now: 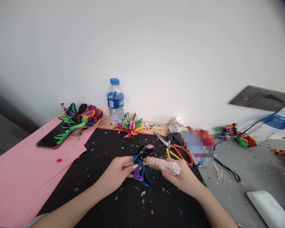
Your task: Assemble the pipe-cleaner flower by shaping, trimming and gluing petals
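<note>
My left hand (123, 168) pinches a pipe-cleaner craft (138, 172) with blue, black and purple loops, holding it just above the black mat (97, 205). In my right hand (181, 177) is a pale pink hot glue gun (165, 165), my fingers wrapped round its handle. Its nozzle points left at the middle of the craft; whether it touches is too small to tell. Scissors with orange-red handles (184, 153) lie beyond my right hand, beside yellow pipe-cleaner pieces (173, 155). Small coloured scraps are scattered over the mat.
Pink paper sheets (16, 177) carry a phone (52, 137) and a pipe-cleaner bundle (82, 115). Along the wall stand a water bottle (115, 103), another pipe-cleaner bundle (131, 123) and a white tub (177, 124). A black cable (247, 129) runs from the wall socket (254, 97). A white device (269, 207) lies at right.
</note>
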Available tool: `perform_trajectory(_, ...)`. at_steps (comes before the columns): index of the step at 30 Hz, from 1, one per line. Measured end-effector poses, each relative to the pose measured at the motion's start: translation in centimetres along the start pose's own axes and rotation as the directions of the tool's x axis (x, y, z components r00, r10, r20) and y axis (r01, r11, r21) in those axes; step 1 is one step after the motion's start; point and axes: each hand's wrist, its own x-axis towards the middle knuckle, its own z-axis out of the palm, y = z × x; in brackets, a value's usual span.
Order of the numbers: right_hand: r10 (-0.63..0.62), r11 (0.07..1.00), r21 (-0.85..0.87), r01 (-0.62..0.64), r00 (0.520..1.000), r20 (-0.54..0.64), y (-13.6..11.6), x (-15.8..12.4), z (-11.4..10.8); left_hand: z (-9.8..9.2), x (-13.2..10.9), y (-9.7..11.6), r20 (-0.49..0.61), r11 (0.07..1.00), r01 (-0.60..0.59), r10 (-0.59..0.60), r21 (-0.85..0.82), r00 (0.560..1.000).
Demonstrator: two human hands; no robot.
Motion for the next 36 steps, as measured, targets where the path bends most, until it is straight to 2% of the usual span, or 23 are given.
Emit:
perform_trajectory(7, -0.008, 1.000, 0.020, 0.007, 1.000, 0.006, -0.5, 0.1, 0.1, -0.1, 0.1, -0.3, -0.009, 0.998, 0.020, -0.020, 0.059, 1.000)
perform_trajectory(12, 0.002, 1.000, 0.017, -0.002, 1.000, 0.008, -0.8, 0.0, 0.2, 0.0, 0.1, -0.2, 0.012, 0.999, 0.010, -0.011, 0.033, 1.000)
perform_trajectory(18, -0.054, 0.999, 0.005, 0.054, 0.998, 0.017, -0.9, 0.0, 0.2, 0.0, 0.1, -0.2, 0.007, 0.999, 0.015, -0.015, 0.036, 1.000)
perform_trajectory(36, -0.017, 1.000, -0.001, 0.017, 0.997, 0.077, -1.1, -0.2, 0.0, 0.0, 0.0, 0.1, -0.015, 1.000, 0.017, -0.017, 0.007, 1.000)
